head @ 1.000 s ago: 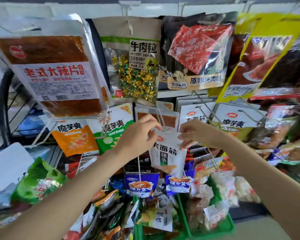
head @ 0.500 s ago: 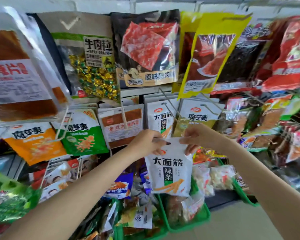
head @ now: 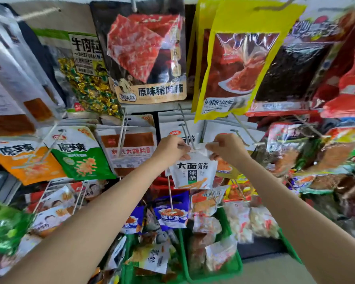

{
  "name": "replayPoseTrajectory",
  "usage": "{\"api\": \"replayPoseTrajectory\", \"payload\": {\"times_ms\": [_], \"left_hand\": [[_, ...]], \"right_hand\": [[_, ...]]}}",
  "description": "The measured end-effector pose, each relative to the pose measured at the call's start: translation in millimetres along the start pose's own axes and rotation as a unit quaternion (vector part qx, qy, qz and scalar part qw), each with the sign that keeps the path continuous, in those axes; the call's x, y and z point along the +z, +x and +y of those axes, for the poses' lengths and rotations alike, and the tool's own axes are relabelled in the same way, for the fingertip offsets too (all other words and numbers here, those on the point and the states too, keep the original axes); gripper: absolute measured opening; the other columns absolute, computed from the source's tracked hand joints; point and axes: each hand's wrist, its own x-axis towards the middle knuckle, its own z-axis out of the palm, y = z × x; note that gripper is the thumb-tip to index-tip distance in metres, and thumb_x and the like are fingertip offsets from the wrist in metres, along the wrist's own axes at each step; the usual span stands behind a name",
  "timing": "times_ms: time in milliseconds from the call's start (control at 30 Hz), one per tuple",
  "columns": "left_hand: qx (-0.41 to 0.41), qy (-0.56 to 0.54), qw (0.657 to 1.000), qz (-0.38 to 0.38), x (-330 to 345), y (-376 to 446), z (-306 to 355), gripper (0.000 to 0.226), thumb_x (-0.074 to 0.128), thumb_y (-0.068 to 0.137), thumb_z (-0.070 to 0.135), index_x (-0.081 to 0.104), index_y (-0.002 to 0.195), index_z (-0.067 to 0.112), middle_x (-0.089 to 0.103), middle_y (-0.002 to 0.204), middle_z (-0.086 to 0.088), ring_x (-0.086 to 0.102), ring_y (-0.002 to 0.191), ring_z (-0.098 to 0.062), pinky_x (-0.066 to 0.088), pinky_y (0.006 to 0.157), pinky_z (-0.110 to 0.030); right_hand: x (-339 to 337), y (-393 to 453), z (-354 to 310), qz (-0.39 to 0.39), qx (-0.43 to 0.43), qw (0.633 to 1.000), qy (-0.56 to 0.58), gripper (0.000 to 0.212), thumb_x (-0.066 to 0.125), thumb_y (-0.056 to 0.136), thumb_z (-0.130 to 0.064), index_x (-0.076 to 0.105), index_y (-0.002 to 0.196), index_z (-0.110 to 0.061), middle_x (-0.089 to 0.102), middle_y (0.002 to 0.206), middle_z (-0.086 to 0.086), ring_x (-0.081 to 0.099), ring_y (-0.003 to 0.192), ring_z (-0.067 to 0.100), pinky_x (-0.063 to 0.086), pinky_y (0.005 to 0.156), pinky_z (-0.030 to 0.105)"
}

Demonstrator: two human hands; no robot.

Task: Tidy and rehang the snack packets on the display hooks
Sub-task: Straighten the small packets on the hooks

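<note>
While both hands pinch its top corners, the white packet [head: 193, 171] hangs at a hook [head: 186, 128]. Left hand [head: 170, 149] and right hand [head: 226, 148] each grip it.

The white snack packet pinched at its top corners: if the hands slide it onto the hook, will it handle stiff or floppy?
Likely floppy: the white packet crumples at its top edge where the left hand and right hand pinch it. Probably light, since fingertip pinches carry it. Its glossy film may be slippery, and it could swing on the hook.
</note>
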Motion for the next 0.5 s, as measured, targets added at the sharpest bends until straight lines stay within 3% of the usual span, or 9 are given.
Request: {"api": "replayPoseTrajectory", "payload": {"times_ms": [67, 100, 167, 233, 300, 367, 433, 500], "left_hand": [[-0.012, -0.011, 1.0, 0.013, 0.6, 5.2, -0.7, 0.016, 0.054, 0.091, 0.008, 0.063, 0.092, -0.005, 0.067, 0.097, -0.02, 0.068, 0.075, -0.021, 0.054, 0.064, -0.015], [-0.015, -0.012, 1.0, 0.024, 0.7, 6.9, -0.4, 0.016, 0.054, 0.091, 0.008, 0.064, 0.093, -0.005, 0.067, 0.101, -0.019, 0.068, 0.079, -0.024, 0.054, 0.065, -0.016], [-0.008, 0.027, 0.997, 0.065, -0.7, 8.3, 0.1, 0.018, 0.055, 0.09, 0.009, 0.064, 0.102, -0.002, 0.065, 0.11, -0.013, 0.066, 0.089, -0.024, 0.049, 0.062, -0.014], [0.006, 0.085, 0.991, 0.107, -2.7, 7.6, -1.7, 0.028, 0.054, 0.09, 0.011, 0.058, 0.117, 0.005, 0.059, 0.121, -0.009, 0.059, 0.102, -0.024, 0.042, 0.072, -0.019], [0.026, 0.121, 0.986, 0.111, -4.3, 5.4, -7.7, 0.04, 0.052, 0.091, 0.008, 0.047, 0.13, 0.008, 0.044, 0.137, -0.009, 0.046, 0.122, -0.024, 0.036, 0.094, -0.023], [0.033, 0.156, 0.983, 0.088, -6.1, 0.5, -14.3, 0.05, 0.05, 0.091, 0.005, 0.035, 0.138, 0.01, 0.024, 0.151, -0.007, 0.025, 0.138, -0.022, 0.024, 0.108, -0.029], [0.032, 0.178, 0.981, 0.068, -7.6, -7.1, -18.0, 0.056, 0.049, 0.091, 0.005, 0.028, 0.142, 0.013, 0.01, 0.155, -0.004, 0.02, 0.141, -0.02, 0.026, 0.107, -0.03], [0.046, 0.188, 0.978, 0.083, -9.2, -17.7, -18.8, 0.057, 0.047, 0.092, 0.006, 0.025, 0.143, 0.015, 0.006, 0.156, 0.0, 0.031, 0.135, -0.02, 0.035, 0.098, -0.028]], "right_hand": [[3.7, 5.4, 1.9, 0.006, -0.001, 1.0, 0.023, 0.02, 0.058, 0.087, -0.018, 0.061, 0.074, -0.003, 0.069, 0.069, 0.015, 0.059, 0.043, 0.0, 0.042, 0.039, 0.013], [6.5, 8.1, 2.7, 0.015, -0.004, 0.999, 0.032, 0.02, 0.058, 0.087, -0.017, 0.061, 0.075, -0.002, 0.069, 0.07, 0.015, 0.061, 0.048, 0.002, 0.047, 0.047, 0.015], [11.3, 13.9, 3.8, 0.039, -0.007, 0.998, 0.051, 0.021, 0.057, 0.088, -0.017, 0.057, 0.069, -0.007, 0.071, 0.073, 0.016, 0.068, 0.065, 0.015, 0.051, 0.059, 0.024], [15.3, 20.6, 2.6, 0.043, -0.006, 0.996, 0.076, 0.021, 0.055, 0.09, -0.015, 0.056, 0.07, -0.01, 0.072, 0.082, 0.017, 0.069, 0.077, 0.021, 0.049, 0.057, 0.02], [19.0, 27.4, 1.3, -0.011, -0.014, 0.999, 0.045, 0.01, 0.053, 0.092, -0.014, 0.06, 0.089, -0.007, 0.069, 0.094, 0.016, 0.065, 0.087, 0.024, 0.047, 0.063, 0.023], [20.4, 29.9, 1.3, -0.092, -0.015, 0.996, 0.002, 0.03, 0.049, 0.093, -0.012, 0.051, 0.122, -0.005, 0.06, 0.117, 0.013, 0.056, 0.105, 0.023, 0.044, 0.069, 0.023], [18.9, 27.0, 1.5, -0.132, -0.003, 0.99, 0.041, 0.05, 0.045, 0.093, -0.004, 0.031, 0.141, -0.009, 0.04, 0.144, 0.012, 0.041, 0.131, 0.024, 0.042, 0.093, 0.031], [12.1, 18.9, -3.7, -0.075, -0.007, 0.991, 0.113, 0.053, 0.038, 0.092, 0.006, 0.03, 0.142, -0.01, 0.037, 0.147, 0.01, 0.037, 0.135, 0.023, 0.042, 0.097, 0.032]]}}
